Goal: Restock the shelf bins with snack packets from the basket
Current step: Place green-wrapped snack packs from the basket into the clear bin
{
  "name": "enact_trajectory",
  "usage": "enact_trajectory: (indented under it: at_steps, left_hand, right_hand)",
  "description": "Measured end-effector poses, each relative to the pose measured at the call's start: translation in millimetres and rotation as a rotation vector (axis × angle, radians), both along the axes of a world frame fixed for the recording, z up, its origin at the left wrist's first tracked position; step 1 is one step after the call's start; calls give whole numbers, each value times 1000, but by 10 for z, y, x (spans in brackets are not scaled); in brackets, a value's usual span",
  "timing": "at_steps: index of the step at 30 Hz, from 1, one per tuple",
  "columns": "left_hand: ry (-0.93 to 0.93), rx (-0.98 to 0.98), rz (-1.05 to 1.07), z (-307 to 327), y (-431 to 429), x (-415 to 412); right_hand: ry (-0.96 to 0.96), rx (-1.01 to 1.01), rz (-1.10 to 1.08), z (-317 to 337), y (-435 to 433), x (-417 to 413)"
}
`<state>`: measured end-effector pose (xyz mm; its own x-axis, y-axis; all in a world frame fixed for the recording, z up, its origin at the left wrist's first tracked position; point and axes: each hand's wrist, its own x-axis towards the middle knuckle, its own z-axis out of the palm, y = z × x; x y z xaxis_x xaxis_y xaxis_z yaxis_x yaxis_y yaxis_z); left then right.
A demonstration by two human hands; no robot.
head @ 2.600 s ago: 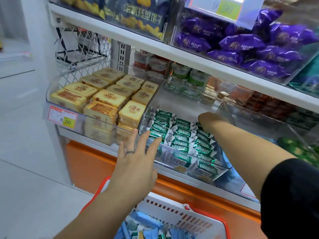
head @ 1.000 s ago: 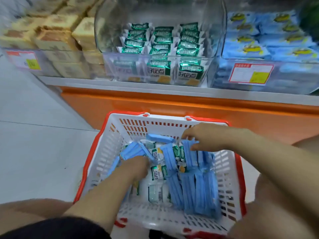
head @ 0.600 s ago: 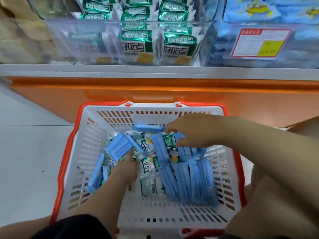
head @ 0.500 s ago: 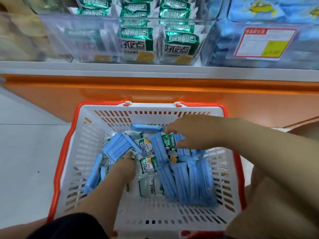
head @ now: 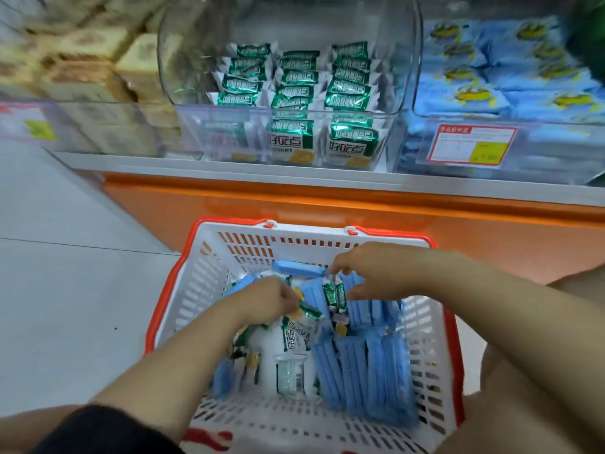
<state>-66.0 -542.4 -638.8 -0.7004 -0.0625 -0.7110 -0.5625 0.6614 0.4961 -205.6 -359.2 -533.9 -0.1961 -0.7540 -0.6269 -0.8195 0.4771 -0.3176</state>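
Green pkt (head: 309,311) in left hand (head: 265,299), inside basket (head: 183,290); right hand (head: 376,273) just beside.

Both forearms reach down and forward; left hand (head: 265,299) pinches a green packet (head: 309,311), right hand (head: 379,273) close by, fingers hooked, thumb apart.

We read the brand 好吃点 in large green characters on the two upright green-and-white packets (head: 289,144) at the front of the clear shelf bin (head: 229,136). The same three characters run sideways on a packet (head: 292,335) lying in the basket (head: 209,280). Below it we see a barcode (head: 291,378), its digits too small to read. The red-bordered price tag (head: 471,145) on the neighbouring bin and the blurred tag (head: 37,129) at far left are illegible.
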Motion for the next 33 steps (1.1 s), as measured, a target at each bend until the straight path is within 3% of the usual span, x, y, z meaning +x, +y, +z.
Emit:
enact_trajectory:
  at_steps: [5,10,15,20,24,27,30,33]
  left_hand:
    - [139,296,411,910,-139,-37]
    - [249,693,875,1671,-94,93]
    - [293,938,939,2081,42,216]
    - [385,1011,899,2189,81,176]
    - [553,751,758,2219,-30,144]
    - [761,221,571,2329,-213,87]
    - [930,-128,482,2382,-448,40]
    - [957,-526,329,2293,-634,7]
  right_hand:
    - [-63,-105,-105,152,106,-27]
    - [-249,-509,-399,345,101,37]
    - [-591,-844,-690,590,83,242]
    - [-622,-1052,-817,807,-50,345]
    - [-533,-1122,-858,996,-276,326]
    - [-304,-1129,-824,1202,-547,73]
    - [-119,-1122,-795,1448,-876,-253]
    - [162,-1077,-719,1580,-1232,-625]
